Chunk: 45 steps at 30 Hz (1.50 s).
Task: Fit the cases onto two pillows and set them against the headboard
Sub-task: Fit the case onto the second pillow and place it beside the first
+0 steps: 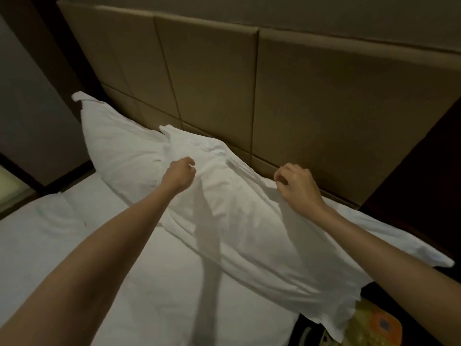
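Two white cased pillows lie at the head of the bed. The far pillow (119,148) leans against the tan padded headboard (212,78) at the left. The near pillow (249,233) lies in front of it, stretching right along the headboard's foot and overlapping the far one. My left hand (180,174) pinches the near pillow's case on its upper left part. Further right, my right hand (298,187) grips the case at its top edge beside the headboard. Loose case fabric hangs off the bed's right side.
A white sheet (87,245) covers the mattress below the pillows. Dark wood panels flank the headboard. At the lower right, beside the bed, lies a yellow and orange item (376,323). A lit pale surface (8,186) shows at the left edge.
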Motion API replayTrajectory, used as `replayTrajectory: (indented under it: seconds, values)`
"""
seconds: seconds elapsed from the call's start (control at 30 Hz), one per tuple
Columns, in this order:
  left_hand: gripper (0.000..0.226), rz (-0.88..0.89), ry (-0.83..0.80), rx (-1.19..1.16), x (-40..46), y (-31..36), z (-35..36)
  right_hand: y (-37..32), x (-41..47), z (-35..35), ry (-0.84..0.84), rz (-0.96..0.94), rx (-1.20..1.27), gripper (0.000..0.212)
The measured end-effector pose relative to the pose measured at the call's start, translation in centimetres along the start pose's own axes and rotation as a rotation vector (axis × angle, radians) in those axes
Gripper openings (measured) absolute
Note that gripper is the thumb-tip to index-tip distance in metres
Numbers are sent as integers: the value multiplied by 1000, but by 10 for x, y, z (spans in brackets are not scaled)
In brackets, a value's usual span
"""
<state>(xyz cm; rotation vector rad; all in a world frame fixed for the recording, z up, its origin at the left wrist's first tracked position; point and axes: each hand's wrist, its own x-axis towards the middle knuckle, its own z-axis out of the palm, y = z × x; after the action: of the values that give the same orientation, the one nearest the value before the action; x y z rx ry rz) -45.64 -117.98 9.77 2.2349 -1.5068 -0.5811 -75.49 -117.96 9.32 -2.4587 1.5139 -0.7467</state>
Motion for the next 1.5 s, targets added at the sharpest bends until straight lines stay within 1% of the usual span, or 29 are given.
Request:
replayTrajectory:
  seconds: [0.17,0.3,0.4,0.5,0.67,0.73,0.83,0.9,1.0,1.1,1.17,1.23,1.3,1.33,1.43,1.5]
  values:
    - [29,-79,48,-137,-38,-40,-32,-44,23,22,-40,-75,191,12]
    - [30,-155,169,-227,-65,-77,-52,-83,51,51,-101,-94,289,12]
    - [30,-229,250,-340,-77,-101,-61,-103,76,76,-165,-119,285,15]
    - [31,-280,313,-417,-85,-119,-69,-121,103,103,-230,-178,201,22]
    - [30,-348,347,-419,-89,-143,-77,-143,151,149,-263,-318,-133,35]
    - [31,-379,344,-406,-88,-149,-76,-141,170,166,-356,-287,-212,40]
    - [30,-406,316,-388,-87,-157,-70,-125,194,192,-587,-153,-300,59]
    - [30,-429,303,-383,-87,-162,-64,-114,205,204,-640,-89,-310,69]
    - [30,-457,295,-389,-90,-169,-57,-107,208,209,-607,-105,-304,72]
    - [29,-462,293,-401,-90,-170,-52,-107,197,195,-550,-138,-235,63]
    - [29,-436,285,-417,-87,-165,-47,-101,181,178,-451,-182,-197,57]
    - [30,-408,274,-424,-85,-157,-42,-90,157,161,-378,-235,-98,53]
    - [31,-372,253,-428,-83,-145,-34,-65,124,143,-379,-261,-21,52]
    - [31,-357,249,-427,-82,-140,-31,-52,110,137,-398,-281,-35,53]
    - [30,-311,223,-437,-80,-123,-18,-3,70,113,-478,-207,-113,57]
    - [29,-265,186,-439,-81,-109,-7,24,43,91,-433,-72,-64,53]
